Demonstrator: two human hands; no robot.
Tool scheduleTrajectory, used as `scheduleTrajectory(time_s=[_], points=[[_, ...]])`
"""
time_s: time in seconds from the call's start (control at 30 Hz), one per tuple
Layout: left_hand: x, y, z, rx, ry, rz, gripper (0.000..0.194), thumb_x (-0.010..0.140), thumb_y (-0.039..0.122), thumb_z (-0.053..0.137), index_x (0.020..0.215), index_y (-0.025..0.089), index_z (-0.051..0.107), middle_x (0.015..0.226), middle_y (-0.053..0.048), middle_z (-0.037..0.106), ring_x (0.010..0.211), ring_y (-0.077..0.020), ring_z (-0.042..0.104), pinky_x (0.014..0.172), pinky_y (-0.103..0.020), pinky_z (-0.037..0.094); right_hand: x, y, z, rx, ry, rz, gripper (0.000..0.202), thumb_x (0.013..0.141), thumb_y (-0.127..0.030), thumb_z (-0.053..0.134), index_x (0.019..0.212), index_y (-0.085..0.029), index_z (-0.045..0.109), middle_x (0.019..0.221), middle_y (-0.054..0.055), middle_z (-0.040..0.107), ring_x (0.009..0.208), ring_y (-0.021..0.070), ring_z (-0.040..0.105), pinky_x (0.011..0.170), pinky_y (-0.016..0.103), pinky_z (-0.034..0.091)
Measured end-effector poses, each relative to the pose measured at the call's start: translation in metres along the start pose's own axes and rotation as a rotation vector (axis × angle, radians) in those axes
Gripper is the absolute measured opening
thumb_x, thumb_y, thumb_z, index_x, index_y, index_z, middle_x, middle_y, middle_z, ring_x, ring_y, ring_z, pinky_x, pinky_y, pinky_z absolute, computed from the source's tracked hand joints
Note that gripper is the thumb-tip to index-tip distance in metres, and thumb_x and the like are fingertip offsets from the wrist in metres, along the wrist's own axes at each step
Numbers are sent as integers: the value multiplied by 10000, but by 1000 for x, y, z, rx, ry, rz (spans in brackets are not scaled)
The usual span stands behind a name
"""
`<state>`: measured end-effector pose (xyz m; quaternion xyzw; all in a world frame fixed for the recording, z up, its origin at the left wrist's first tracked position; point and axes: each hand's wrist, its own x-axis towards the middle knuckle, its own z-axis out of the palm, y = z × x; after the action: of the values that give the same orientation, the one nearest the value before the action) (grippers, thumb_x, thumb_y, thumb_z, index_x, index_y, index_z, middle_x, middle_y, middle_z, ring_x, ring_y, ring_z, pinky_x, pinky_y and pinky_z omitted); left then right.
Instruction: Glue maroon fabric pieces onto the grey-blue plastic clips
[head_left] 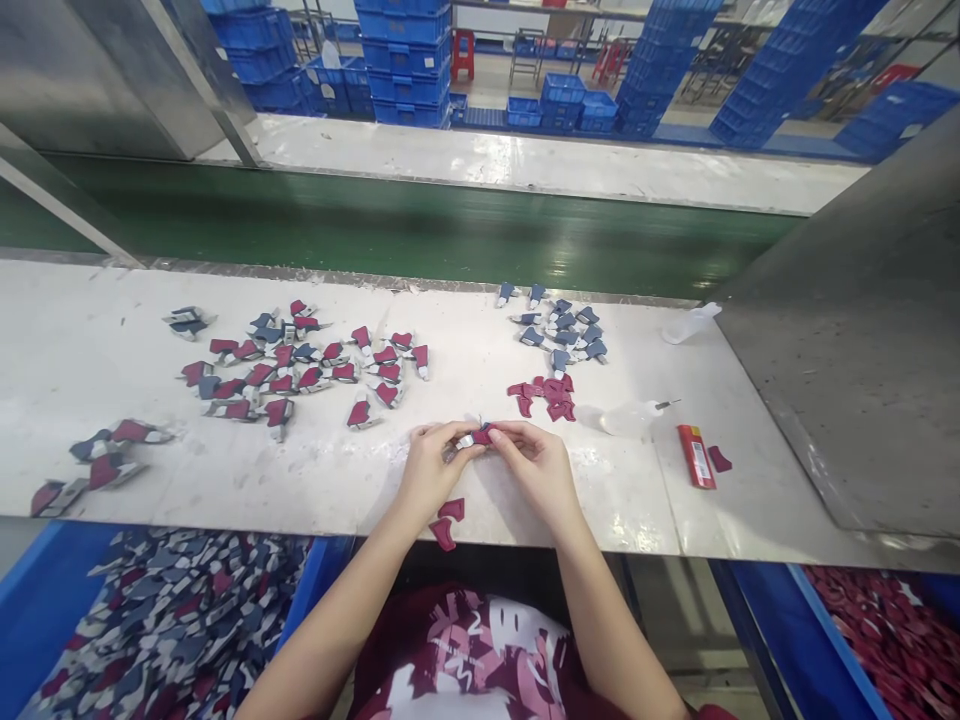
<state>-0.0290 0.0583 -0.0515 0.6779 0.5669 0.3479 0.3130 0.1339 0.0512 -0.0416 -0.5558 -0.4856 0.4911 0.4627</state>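
2 hands, both gripping 1 small red-and-blue part (pixel 481 435), well left of the red pack (pixel 697 457): L hand (pixel 437 466) pinches its white end, R hand (pixel 537 466) pinches the red end. Count, all from the pack: 1 loose red bit (pixel 720 459) just to the right; 2 red scraps (pixel 448 524) left & nearer the body; approx 8 in the red pile (pixel 556 393), up-left; approx 12 in the blue pile (pixel 564 330), past that; approx 28 in the big mixed heap (pixel 281 370), far left, too jumbled to count right; 4 mixed parts (pixel 101 463), farthest left. 2 clear bottles (pixel 628 417) (pixel 690 323), one w/ a thin tip up-left, one farther back. Near table edge is below the pack w/ a bit of open room btwn; big metal box (pixel 877 350) to the right; more open room btwn heap & blue pile, left. Table (pixel 637 500) is white, scuffed, shiny in spots. Green belt (pixel 420 230) & blue crates (pixel 409 60) are behind the pack
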Motion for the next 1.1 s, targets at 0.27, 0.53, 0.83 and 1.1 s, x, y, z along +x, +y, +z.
scheduleTrajectory(time_s=[0.27,0.53,0.83,1.1], points=[[-1,3,-1,17,9,6,174,847,330,726,992,235,738,984,-38,785,880,-227,697,957,-413,453,-5,2,4,-62,66,-53,230,854,-410,685,935,-206,753,914,58,785,841,213,740,789,333,585],[-1,2,0,7,14,15,94,879,287,686,943,238,734,941,-18,785,856,-216,697,959,-410,443,-7,2,5,-199,104,-166,209,876,-390,654,906,-222,774,904,50,787,795,213,734,761,341,589],[-2,-1,1,2,38,23,113,896,315,654,915,234,730,922,-23,783,859,-213,701,958,-405,454,-9,5,6,-342,127,-301,210,914,-372,611,924,-246,779,879,58,770,789,206,718,757,350,583],[-6,18,-10,26,67,76,76,912,277,652,951,247,710,976,-14,774,937,-212,694,1039,-440,340,-12,-5,-2,-142,144,-177,332,922,-469,599,1114,-228,725,956,64,687,864,185,652,751,312,548]])
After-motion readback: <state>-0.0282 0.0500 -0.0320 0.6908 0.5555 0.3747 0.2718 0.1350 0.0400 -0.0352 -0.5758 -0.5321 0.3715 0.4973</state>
